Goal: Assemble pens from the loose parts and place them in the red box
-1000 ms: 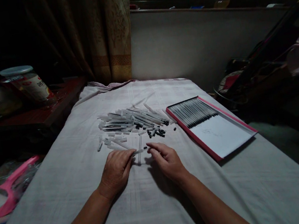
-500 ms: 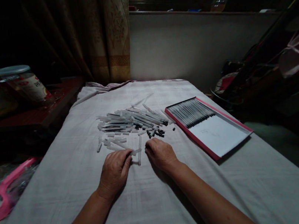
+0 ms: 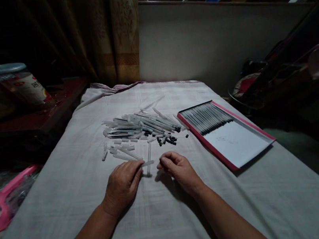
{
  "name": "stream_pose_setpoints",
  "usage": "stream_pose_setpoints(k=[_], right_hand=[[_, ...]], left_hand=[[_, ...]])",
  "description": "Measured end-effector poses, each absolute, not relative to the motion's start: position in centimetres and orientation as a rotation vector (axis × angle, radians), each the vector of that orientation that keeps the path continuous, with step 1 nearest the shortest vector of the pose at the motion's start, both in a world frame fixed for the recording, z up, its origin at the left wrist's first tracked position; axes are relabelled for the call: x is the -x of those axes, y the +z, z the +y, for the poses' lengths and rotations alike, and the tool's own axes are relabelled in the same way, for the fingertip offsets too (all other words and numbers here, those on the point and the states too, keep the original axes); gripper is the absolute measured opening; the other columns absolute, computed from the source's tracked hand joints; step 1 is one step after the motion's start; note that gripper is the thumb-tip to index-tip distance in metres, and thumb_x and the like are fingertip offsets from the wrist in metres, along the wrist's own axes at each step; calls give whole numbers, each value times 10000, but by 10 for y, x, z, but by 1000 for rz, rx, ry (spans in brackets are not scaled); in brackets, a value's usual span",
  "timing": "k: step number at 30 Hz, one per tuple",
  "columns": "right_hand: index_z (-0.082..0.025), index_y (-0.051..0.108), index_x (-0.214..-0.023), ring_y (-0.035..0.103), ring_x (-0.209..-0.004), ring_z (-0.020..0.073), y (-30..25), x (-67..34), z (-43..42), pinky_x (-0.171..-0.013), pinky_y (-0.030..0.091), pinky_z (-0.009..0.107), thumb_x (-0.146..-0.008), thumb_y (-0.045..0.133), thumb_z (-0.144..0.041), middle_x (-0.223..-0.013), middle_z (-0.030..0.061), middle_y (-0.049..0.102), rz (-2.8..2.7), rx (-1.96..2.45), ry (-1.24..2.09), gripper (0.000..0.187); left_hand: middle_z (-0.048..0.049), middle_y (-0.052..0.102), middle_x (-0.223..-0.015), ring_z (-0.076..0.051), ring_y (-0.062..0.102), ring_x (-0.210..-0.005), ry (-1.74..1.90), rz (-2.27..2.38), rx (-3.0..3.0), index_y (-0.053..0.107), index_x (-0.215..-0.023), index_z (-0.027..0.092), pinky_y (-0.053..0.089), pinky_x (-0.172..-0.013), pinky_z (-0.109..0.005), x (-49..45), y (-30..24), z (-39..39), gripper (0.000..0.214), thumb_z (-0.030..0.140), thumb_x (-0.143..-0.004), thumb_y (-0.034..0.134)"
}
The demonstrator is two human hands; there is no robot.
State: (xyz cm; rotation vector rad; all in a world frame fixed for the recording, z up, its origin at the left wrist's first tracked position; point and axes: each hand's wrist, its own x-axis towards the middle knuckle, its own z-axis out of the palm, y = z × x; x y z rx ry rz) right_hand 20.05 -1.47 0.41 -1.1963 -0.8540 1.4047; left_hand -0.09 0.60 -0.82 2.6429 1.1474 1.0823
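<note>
My left hand [image 3: 123,182] is closed, pinching a clear pen barrel [image 3: 148,163] that sticks out to the right past the fingertips. Another clear barrel [image 3: 149,155] lies on the cloth behind it. Close by on the right, my right hand [image 3: 179,169] has its fingers curled and the thumb and index finger pressed together; whatever they hold, if anything, is too small to make out. Beyond both hands spreads a pile of pen parts [image 3: 139,124], clear and grey. Small black caps [image 3: 167,139] lie at its near right edge, and loose clear barrels [image 3: 125,152] at its near left.
A shallow box [image 3: 229,167] with a red rim stands to the right, a row of assembled pens [image 3: 207,118] in its far half. Everything lies on a pale cloth [image 3: 151,224]. Jars [image 3: 27,85] stand on a dark red side table, and a pink-handled item [image 3: 2,203] is at the left.
My right hand has shifted slightly right and turned, its fingers loosening a little. The left hand still grips the barrel near the same spot. The whole view has tilted slightly.
</note>
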Motion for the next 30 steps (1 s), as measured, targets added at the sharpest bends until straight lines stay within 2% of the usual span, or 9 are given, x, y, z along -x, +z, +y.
stream_pose_setpoints(k=[3, 7, 15, 19, 25, 30], right_hand=[[-159, 665, -788, 471, -446, 55, 5, -203, -15, -429, 332, 166, -632, 795, -425, -626, -3, 677, -822, 1163, 1449, 334], [-166, 689, -819, 511, -485, 70, 2, -204, -16, -457, 361, 179, -604, 813, -374, -704, 20, 711, -770, 1135, 1502, 324], [-179, 703, -804, 487, -509, 82, 2, -201, -16, -472, 357, 195, -638, 781, -367, -664, -5, 671, -894, 1159, 1447, 264], [-190, 722, -804, 548, -569, 118, 0, -199, -19, -523, 424, 224, -698, 726, -333, -639, -12, 647, -1021, 1196, 1316, 178], [-216, 739, -850, 657, -773, 184, -6, -201, -23, -729, 504, 299, -792, 637, -246, -811, 38, 719, -1360, 1267, 940, 120], [-213, 709, -744, 638, -673, 166, -6, -205, -21, -652, 478, 268, -842, 596, -289, -708, 29, 695, -1549, 1333, 776, 167]], left_hand=[[-82, 738, -949, -198, 694, -851, 1071, 1132, -2643, 609, -1103, 175, 547, -759, -327, 1, -7, 5, 192, 209, -944, 507], [-80, 738, -949, -201, 696, -863, 1028, 1137, -2642, 616, -1112, 186, 551, -775, -334, 0, -6, 4, 206, 212, -943, 501], [-78, 735, -947, -204, 690, -860, 998, 1116, -2662, 614, -1126, 188, 544, -761, -337, -1, -6, 2, 215, 216, -943, 505], [-73, 736, -935, -202, 686, -838, 994, 1114, -2671, 614, -1103, 180, 534, -745, -337, -2, -5, 2, 195, 217, -946, 505], [-70, 739, -975, -208, 685, -874, 946, 1103, -2681, 611, -1120, 187, 527, -770, -342, -1, -6, 1, 202, 216, -947, 512], [-69, 738, -971, -203, 685, -876, 951, 1059, -2679, 617, -1130, 196, 523, -767, -333, -1, -6, 1, 211, 214, -946, 518]])
